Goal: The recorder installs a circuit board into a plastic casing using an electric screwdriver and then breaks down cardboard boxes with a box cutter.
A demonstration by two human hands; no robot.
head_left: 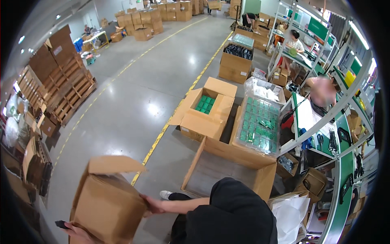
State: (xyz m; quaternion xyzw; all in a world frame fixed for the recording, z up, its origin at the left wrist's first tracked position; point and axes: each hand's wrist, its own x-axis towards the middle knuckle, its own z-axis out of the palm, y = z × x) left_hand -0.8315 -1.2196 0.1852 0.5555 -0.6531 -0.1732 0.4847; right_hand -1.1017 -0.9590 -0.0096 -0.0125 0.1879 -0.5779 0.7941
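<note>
A brown cardboard box [109, 205] with raised flaps is tilted in front of me at the lower left. My right hand [153, 204] grips its right side, the arm stretched across from a black sleeve. At the box's lower left edge my left hand [79, 234] is closed around a small black object [61, 224], whose kind I cannot make out; part of this hand is cut off by the picture's lower edge. Nearest to my right arm stands an open carton [227, 164] with a grey bottom.
Beyond it stand a flapped carton [207, 122] with green pieces inside and clear trays [258, 126] of green boards. Workbenches [310, 118] with seated people line the right. Wooden pallets [75, 97] lean at left. Yellow floor lines [164, 130] run past the cartons.
</note>
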